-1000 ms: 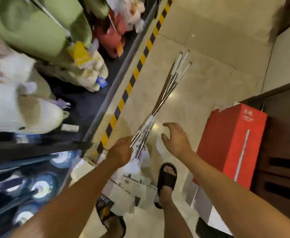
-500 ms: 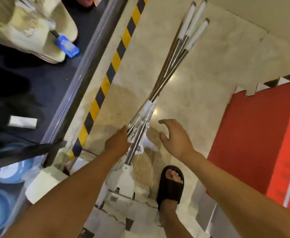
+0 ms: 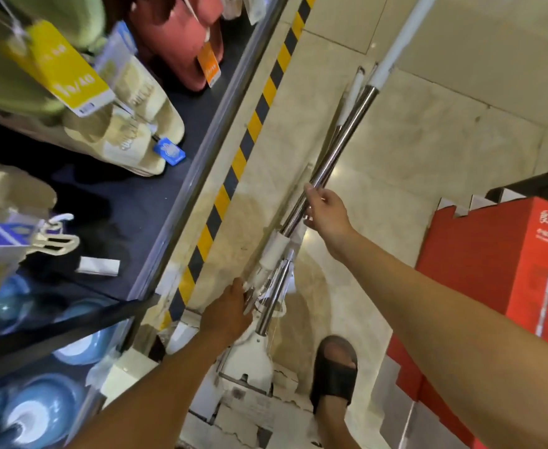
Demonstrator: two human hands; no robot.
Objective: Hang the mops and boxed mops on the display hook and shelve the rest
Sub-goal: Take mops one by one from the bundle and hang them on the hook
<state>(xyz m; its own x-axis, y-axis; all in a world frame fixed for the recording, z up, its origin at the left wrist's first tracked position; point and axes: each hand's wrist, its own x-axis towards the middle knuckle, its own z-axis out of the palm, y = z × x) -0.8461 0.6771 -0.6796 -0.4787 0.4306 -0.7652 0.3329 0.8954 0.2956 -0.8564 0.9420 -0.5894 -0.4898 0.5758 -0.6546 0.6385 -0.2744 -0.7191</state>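
A mop (image 3: pixel 340 147) with a shiny steel pole and a white grip is raised off the floor, slanting toward the upper right. My right hand (image 3: pixel 326 212) is closed around its pole at mid-length. My left hand (image 3: pixel 228 311) grips the lower end near the white collar, where the other mops (image 3: pixel 272 303) lie bundled on the floor with their white heads (image 3: pixel 250 358) near my foot. A red mop box (image 3: pixel 499 273) stands at the right.
A shelf (image 3: pixel 207 144) of slippers and blue bowls runs along the left, edged by a yellow-and-black floor stripe (image 3: pixel 250 134). Torn white cardboard (image 3: pixel 250 413) lies by my sandalled foot (image 3: pixel 334 371). Beige tiled floor stretches ahead.
My right hand went from hovering open to gripping one mop's pole, and that mop has risen away from the bundle. The view swung back toward the shelf.
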